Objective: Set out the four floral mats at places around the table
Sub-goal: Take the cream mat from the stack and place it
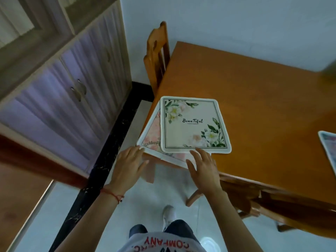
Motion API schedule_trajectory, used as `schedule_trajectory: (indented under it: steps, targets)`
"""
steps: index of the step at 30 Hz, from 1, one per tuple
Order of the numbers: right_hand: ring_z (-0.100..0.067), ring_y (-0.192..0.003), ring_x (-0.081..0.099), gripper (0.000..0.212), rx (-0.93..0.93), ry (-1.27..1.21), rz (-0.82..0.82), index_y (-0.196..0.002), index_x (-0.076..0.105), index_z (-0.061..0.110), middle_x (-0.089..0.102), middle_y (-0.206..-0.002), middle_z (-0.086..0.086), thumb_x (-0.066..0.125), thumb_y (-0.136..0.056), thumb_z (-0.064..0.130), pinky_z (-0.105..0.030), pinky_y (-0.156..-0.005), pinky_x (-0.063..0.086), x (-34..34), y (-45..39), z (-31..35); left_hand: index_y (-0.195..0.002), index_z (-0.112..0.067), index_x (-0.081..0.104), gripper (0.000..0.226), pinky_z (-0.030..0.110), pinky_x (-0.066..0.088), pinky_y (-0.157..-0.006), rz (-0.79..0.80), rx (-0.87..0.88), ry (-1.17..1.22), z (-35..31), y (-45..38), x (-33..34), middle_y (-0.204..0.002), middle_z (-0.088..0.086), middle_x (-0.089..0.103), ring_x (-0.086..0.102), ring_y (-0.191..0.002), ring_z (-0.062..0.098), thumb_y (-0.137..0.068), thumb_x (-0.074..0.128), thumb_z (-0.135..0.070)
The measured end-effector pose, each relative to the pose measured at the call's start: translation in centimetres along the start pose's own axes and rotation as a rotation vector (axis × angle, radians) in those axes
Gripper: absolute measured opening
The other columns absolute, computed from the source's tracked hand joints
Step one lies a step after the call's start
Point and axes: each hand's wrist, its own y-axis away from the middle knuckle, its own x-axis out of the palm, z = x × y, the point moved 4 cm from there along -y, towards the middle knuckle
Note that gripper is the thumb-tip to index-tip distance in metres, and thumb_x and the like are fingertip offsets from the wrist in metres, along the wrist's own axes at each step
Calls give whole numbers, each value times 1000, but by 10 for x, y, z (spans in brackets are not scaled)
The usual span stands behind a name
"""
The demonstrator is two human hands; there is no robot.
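A cream floral mat (192,124) printed "Beautiful" lies on top of a stack at the near left corner of the orange wooden table (263,99). Under it a pink floral mat (153,131) sticks out to the left, over the table's edge. My left hand (127,166) has its fingers spread, the fingertips touching the lower mat's near left corner. My right hand (203,168) is also spread, with fingertips at the near edge of the stack. Another patterned mat (329,148) lies at the right edge of the view.
A wooden chair (157,55) stands at the table's far left side, another (263,202) is tucked under the near side. A cabinet with glass doors (72,84) stands at the left. White floor tiles (156,197) lie below me.
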Motion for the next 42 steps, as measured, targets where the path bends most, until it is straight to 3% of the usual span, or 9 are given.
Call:
schedule_trajectory:
  steps: [4,7,19,22,27,33,36,39,42]
  targets:
    - [-31,-114,55,45,20,-12,11,-118,57,13,58,-124,-12,36,-89,40,-42,-92,46,-6,-32,-30,-107,-5,60,44,36,47,-84,-2,-1,0,-11,-45,14,-108,15,66,43,-105,20,-86,40,-39]
    - [-30,-110,57,34,23,-26,-26,-117,57,13,59,-121,-11,54,-88,30,-41,-88,48,-8,-50,-50,-107,-6,56,40,35,48,-82,-6,1,22,-21,-69,23,-105,16,66,43,-103,21,-82,42,-33]
    - [-33,-111,57,37,179,-23,14,-116,59,9,61,-121,-14,54,-87,30,-44,-90,47,4,-116,-99,-104,1,56,53,44,49,-86,278,-73,181,-7,-149,63,-106,19,61,56,-100,35,-88,30,-42]
    - [-31,-111,57,47,211,-20,32,-117,59,11,61,-121,-12,39,-88,41,-42,-89,48,7,-131,-104,-117,0,54,61,43,45,-96,279,-134,271,1,-166,69,-119,18,59,53,-111,33,-86,30,-46]
    - [-33,-115,53,35,288,-31,62,-119,56,9,57,-124,-15,53,-90,27,-47,-92,44,13,-151,-119,-122,-3,52,63,42,46,-94,315,-233,380,8,-184,79,-120,17,57,52,-111,32,-83,34,-49]
    - [-31,-112,53,37,379,-35,101,-121,53,7,56,-124,-14,54,-90,25,-45,-90,45,15,-166,-137,-127,0,48,45,46,44,-98,298,-429,564,10,-193,91,-123,19,56,52,-114,32,-86,59,-17]
    - [-29,-116,49,40,420,-31,156,-125,49,9,52,-129,-12,51,-91,30,-43,-94,43,19,-176,-148,-127,-4,50,47,47,46,-97,282,-533,666,10,-193,98,-121,16,58,55,-113,28,-84,61,-19]
    - [-26,-120,46,44,451,-43,204,-129,44,12,49,-132,-10,48,-92,34,-43,-97,41,23,-182,-159,-122,-3,53,40,41,49,-92,239,-579,692,5,-193,97,-114,15,60,57,-103,25,-83,60,-10]
    - [-27,-118,47,44,464,-53,220,-130,44,12,49,-131,-11,49,-92,33,-42,-94,43,25,-187,-166,-116,-2,57,33,12,47,-76,185,-653,717,-1,-198,95,-106,9,61,59,-89,14,-83,59,1]
